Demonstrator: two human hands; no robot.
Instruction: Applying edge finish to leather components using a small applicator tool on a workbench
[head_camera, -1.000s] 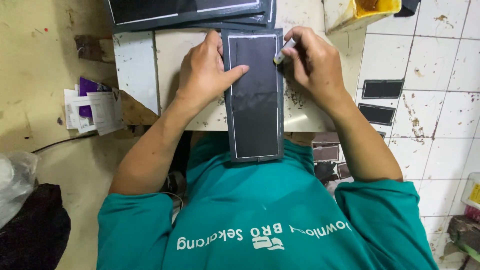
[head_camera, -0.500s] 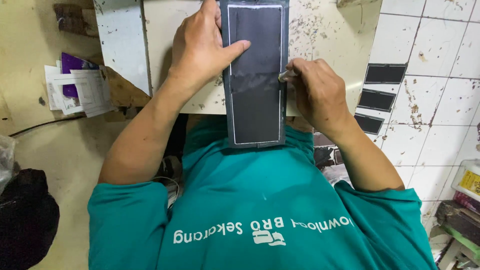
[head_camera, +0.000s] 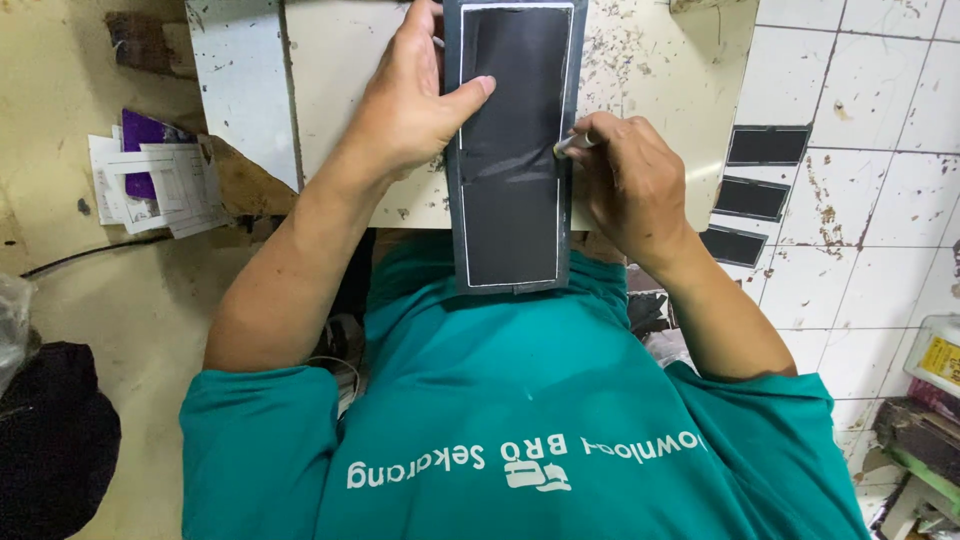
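The dark sheet (head_camera: 512, 215) is pinned flat on the table (head_camera: 340, 60) by the spread left hand (head_camera: 410, 100) at 10 o'clock; the white marker (head_camera: 572, 145) is pinched in the right hand (head_camera: 630, 185) at 3 o'clock; steady pressure is probably needed so the outline isn't smudged.

matt dark sheet (head_camera: 515, 190), chipped painted board (head_camera: 650, 70)

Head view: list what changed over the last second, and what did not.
The right hand, gripping a white marker, slid from the far end of the dark panel down its right edge toward the person, extending the white outline. The left hand stayed flat on the template, thumb across it; the panel stayed on the worktable.
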